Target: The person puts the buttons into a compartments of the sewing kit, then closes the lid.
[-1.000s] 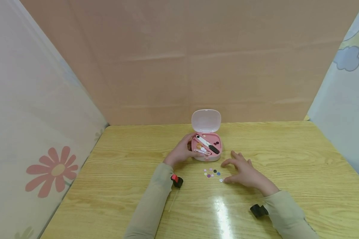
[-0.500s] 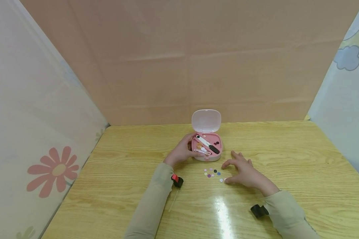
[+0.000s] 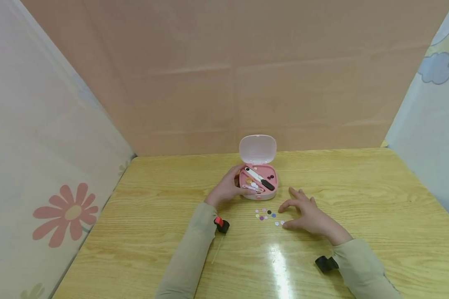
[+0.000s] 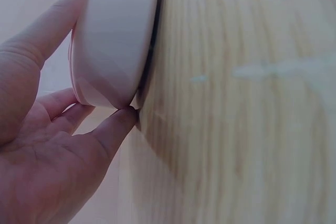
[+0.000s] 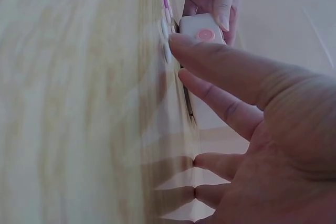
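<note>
While the pink box [image 3: 267, 196] is gripped at its left side by the left hand [image 3: 224, 191], its pale lid [image 3: 257, 149] is tipped up at the back, a little right of the frame's centre. Inside it, a white-and-black tool [image 3: 260, 179] is laid diagonally, with dark buttons [image 3: 272, 177] to its right and a looped white band [image 3: 256, 189] in the front left part. Just below the box, small loose buttons [image 3: 261, 218] (pink, purple, yellow, black and blue among them) are scattered on the bench [image 3: 146, 207]. To their right, the right hand [image 3: 310, 216] is held with its fingers spread and loosely bent, nothing being gripped. Its thumb tip is placed at a white button [image 3: 282, 223]; whether the two are touching cannot be told. Beside that one, another white button [image 3: 277, 223] is seen. Both forearms are covered by beige sleeves [image 3: 191, 253], and at the left of the frame a red flower [image 3: 72, 212] is printed on the pale wall [image 3: 41, 145].
</note>
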A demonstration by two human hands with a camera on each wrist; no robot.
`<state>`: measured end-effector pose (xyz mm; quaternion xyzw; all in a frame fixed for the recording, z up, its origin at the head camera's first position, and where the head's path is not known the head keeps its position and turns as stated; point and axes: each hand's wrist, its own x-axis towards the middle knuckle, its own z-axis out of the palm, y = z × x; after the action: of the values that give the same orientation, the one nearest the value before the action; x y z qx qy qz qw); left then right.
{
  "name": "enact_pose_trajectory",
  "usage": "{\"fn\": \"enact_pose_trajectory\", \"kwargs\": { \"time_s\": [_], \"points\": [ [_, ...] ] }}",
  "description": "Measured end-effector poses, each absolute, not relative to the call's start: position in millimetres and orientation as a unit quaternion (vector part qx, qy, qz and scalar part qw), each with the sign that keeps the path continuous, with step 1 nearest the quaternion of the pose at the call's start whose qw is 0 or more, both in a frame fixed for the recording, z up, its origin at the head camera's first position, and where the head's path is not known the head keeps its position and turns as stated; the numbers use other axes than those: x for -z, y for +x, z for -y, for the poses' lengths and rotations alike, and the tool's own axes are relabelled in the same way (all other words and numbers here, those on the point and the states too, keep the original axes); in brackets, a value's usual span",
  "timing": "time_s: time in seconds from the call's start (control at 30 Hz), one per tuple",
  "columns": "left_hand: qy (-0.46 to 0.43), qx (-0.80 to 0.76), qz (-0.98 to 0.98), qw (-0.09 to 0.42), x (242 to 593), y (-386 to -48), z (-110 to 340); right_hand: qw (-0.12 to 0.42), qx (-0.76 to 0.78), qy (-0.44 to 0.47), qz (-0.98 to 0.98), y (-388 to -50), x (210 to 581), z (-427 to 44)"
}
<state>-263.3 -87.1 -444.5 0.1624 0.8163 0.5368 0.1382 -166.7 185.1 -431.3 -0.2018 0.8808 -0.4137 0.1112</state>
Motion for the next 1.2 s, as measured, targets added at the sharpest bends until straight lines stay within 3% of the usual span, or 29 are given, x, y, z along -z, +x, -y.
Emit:
{"fn": "enact_pose_trajectory", "kwargs": {
  "time_s": [1.2],
  "points": [
    [0.16, -0.525, -0.825, 0.136, 443.1, -263.1, 86.9, 0.093, 0.407, -0.193, -0.888, -168.2, 438.2, -182.6]
  ]
}}
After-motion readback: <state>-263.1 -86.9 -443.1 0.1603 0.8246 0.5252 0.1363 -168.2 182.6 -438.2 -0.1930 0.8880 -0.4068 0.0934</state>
